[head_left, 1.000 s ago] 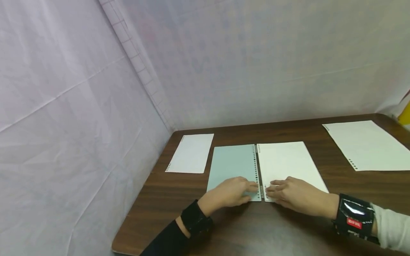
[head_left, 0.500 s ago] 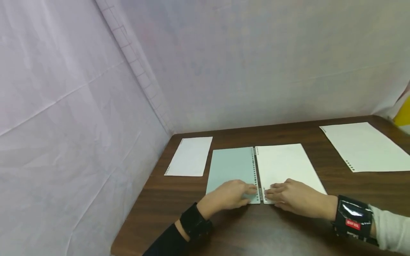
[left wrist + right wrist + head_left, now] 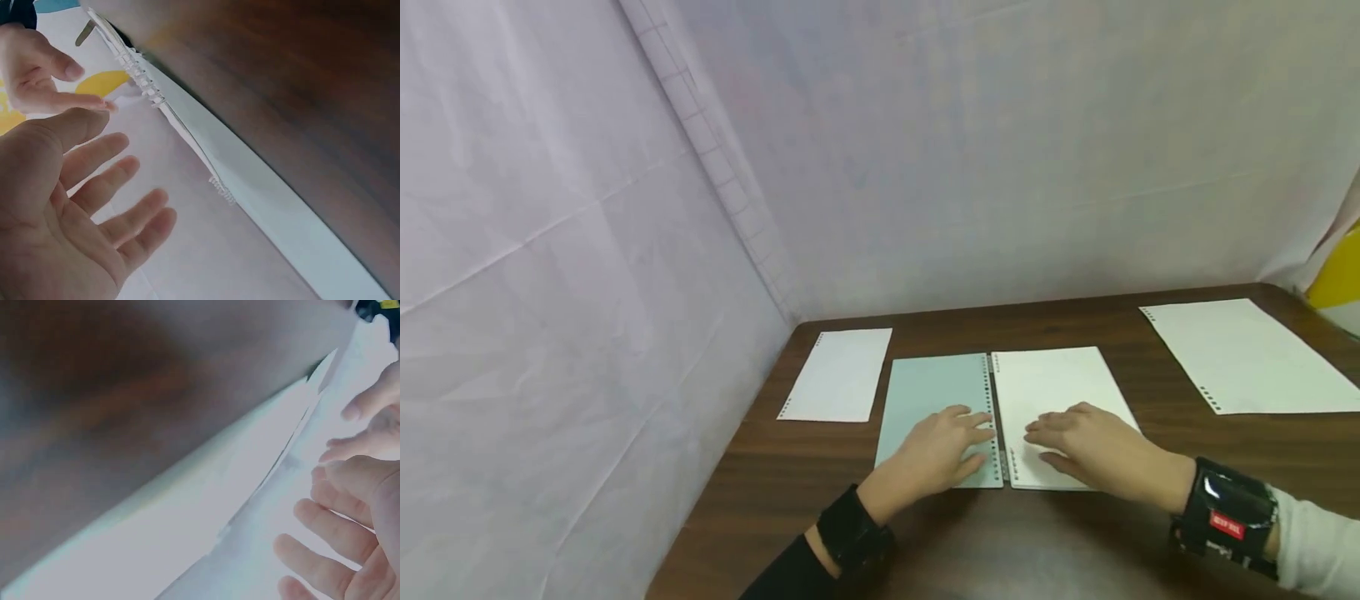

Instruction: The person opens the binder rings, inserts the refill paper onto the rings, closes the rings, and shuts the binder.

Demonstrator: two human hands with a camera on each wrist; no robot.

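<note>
Plainly, the open loose-leaf binder (image 3: 992,417) lies flat near the front middle of the brown table (image 3: 1075,533), a pale green cover (image 3: 928,396) on our left side and a stack of white punched pages (image 3: 1060,392) on our right, joined by a thin spine of small rings (image 3: 994,425). We judge it light and thin: the cover looks like flexible plastic sheet, smooth and likely a little slippery on the polished wood, while the pages are limp paper that would crease or tear at the punched holes if pulled hard. The spine seems the only stiff part, so it is the best place to take hold; the small white ring teeth look fine and probably easy to bend.

Our left hand (image 3: 943,450) rests with straight, spread fingers on the green cover just beside the spine. Our right hand (image 3: 1086,446) lies on the white pages on the other side, fingers likewise stretched toward the rings; neither hand clamps anything, and the two stay slightly apart across the spine.

Further out, a small white punched sheet (image 3: 838,375) lies flat to the left, and a larger cream punched sheet (image 3: 1255,354) lies well apart at the far right. Creased pale fabric walls (image 3: 587,250) enclose the table.
</note>
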